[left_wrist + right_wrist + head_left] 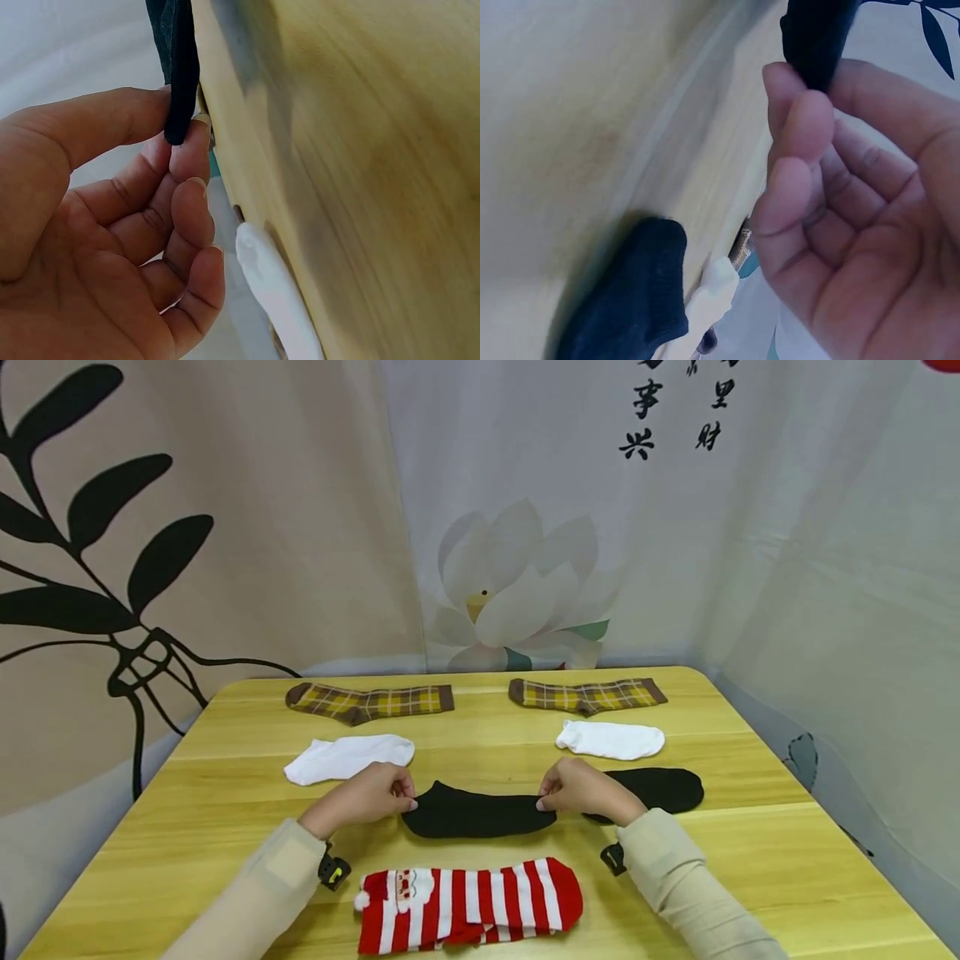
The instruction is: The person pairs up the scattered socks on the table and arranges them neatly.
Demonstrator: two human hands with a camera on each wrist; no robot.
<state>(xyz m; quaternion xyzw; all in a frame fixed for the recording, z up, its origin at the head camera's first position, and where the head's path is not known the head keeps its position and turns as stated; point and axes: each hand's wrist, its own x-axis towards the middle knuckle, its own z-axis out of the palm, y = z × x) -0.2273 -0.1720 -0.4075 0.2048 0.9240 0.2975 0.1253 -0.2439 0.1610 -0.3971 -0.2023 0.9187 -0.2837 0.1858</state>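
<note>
A black ankle sock (480, 814) is stretched sideways between both hands over the middle of the table. My left hand (377, 793) pinches its left end between thumb and fingertips; the left wrist view shows the sock's edge (178, 75) caught there. The right hand (581, 789) pinches the other end, and in the right wrist view the dark fabric (817, 41) hangs between thumb and index finger. A second black sock (663, 789) lies flat on the table, partly hidden behind the right hand and wrist.
A red-and-white striped Santa sock (487, 902) lies at the near side. Two white socks (352, 757) (611, 740) lie left and right beyond the hands. Two yellow-brown plaid socks (375, 702) (588, 695) lie along the far edge of the wooden table (787, 877). A printed curtain (315, 527) hangs behind.
</note>
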